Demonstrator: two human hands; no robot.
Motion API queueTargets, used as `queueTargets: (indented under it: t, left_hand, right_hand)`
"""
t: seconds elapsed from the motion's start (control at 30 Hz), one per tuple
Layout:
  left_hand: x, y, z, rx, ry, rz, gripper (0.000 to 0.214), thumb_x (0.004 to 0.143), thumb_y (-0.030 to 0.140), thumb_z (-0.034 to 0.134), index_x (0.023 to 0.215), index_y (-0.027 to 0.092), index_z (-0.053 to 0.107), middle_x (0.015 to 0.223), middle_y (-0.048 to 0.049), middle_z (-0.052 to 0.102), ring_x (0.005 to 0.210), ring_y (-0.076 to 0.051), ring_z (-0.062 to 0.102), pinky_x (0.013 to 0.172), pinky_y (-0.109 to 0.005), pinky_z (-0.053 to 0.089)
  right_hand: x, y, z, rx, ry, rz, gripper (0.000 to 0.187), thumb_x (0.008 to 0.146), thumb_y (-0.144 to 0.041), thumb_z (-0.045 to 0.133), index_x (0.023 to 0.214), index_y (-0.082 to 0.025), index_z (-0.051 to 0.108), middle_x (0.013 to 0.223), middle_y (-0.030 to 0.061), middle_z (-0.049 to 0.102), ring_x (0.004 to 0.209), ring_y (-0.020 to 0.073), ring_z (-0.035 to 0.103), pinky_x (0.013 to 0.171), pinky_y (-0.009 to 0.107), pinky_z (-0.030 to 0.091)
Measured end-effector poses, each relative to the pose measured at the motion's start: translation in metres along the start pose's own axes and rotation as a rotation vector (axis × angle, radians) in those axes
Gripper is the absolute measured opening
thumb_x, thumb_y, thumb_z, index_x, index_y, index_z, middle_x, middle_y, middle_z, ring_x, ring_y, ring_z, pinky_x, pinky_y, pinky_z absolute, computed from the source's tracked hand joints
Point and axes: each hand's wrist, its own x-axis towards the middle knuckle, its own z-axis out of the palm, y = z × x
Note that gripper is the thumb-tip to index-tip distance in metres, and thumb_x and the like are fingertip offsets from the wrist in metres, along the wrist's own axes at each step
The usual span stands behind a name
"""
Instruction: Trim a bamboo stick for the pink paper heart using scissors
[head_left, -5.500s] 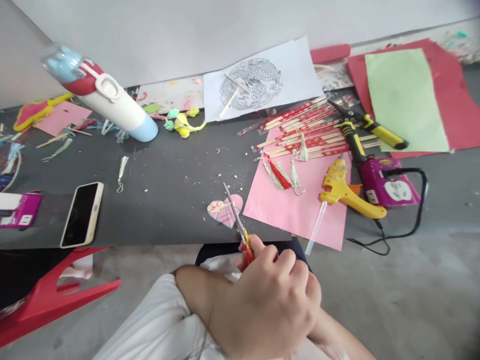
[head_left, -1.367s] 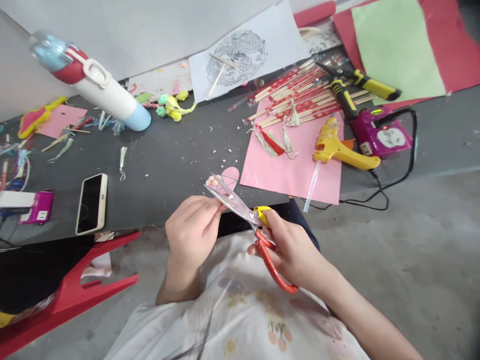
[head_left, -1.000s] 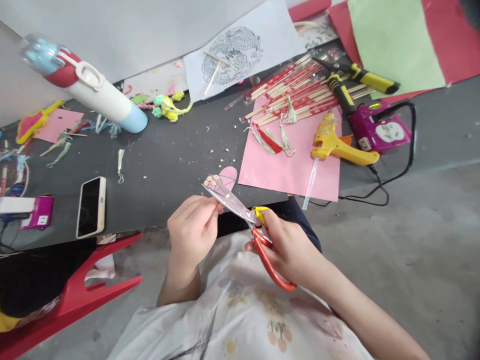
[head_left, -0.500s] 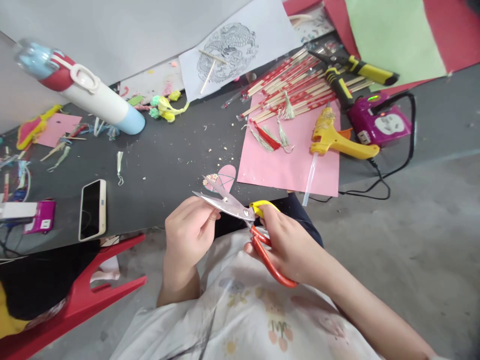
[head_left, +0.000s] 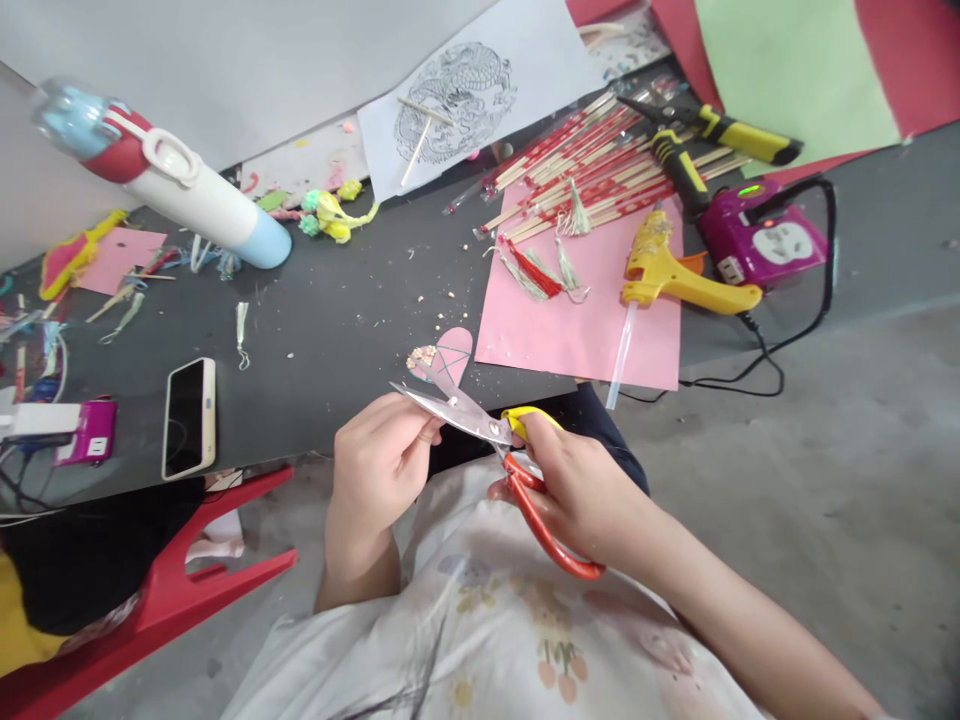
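Observation:
My right hand (head_left: 577, 490) grips the red and yellow handles of a pair of scissors (head_left: 480, 428), whose steel blades are slightly apart and point left. My left hand (head_left: 379, 465) is closed in a pinch right at the blades; what it pinches is too small to make out. Both hands hover over my lap at the near edge of the black table (head_left: 337, 320). Just beyond the blades a pink heart-shaped paper piece (head_left: 448, 352) with small beads lies on the table.
A pink sheet (head_left: 577, 320) holds tassels (head_left: 544, 272), a yellow glue gun (head_left: 675, 280) and red-and-wood sticks (head_left: 600, 165). Pliers (head_left: 712, 135), a purple power socket (head_left: 765, 240), a dragon drawing (head_left: 457, 95), a bottle (head_left: 165, 180), a phone (head_left: 189, 417) and a red stool (head_left: 172, 590) surround me.
Several seconds ago both hands were stacked low with the scissors upright; now they are apart at the blades. In the last second the blades opened wider, then partly closed.

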Motion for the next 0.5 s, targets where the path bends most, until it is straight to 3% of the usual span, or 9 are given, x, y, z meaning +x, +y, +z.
queueTargets:
  t: [0.17,0.3,0.5]
  left_hand:
    - [0.001,-0.002,-0.001,0.019,-0.046,-0.005,0.025,0.084,0.007,0.056,0.063,0.019,0.056,0.059,0.0034,0.059,0.061,-0.010,0.056,0.060,-0.020,0.043]
    - [0.002,-0.008,-0.004,0.033,-0.092,0.023,0.025,0.086,0.010,0.055,0.062,0.019,0.057,0.060,0.0030,0.060,0.060,-0.010,0.058,0.059,-0.021,0.043]
    - [0.002,-0.012,-0.006,-0.067,-0.176,-0.015,0.028,0.086,0.008,0.053,0.060,0.018,0.055,0.067,0.0036,0.064,0.069,-0.008,0.061,0.066,-0.018,0.044]
  right_hand:
    - [0.002,-0.001,0.000,-0.017,-0.045,0.057,0.033,0.091,-0.050,0.044,0.096,-0.017,0.044,0.085,0.0111,0.065,0.073,0.0297,0.063,0.060,0.037,0.044]
    - [0.001,0.000,0.000,0.017,-0.046,0.056,0.038,0.088,-0.047,0.051,0.106,-0.015,0.046,0.094,0.0129,0.064,0.084,0.0309,0.064,0.068,0.040,0.048]
    - [-0.002,0.001,0.000,0.034,-0.024,0.007,0.052,0.088,-0.059,0.047,0.112,-0.013,0.046,0.101,0.0146,0.061,0.094,0.0314,0.062,0.077,0.044,0.050]
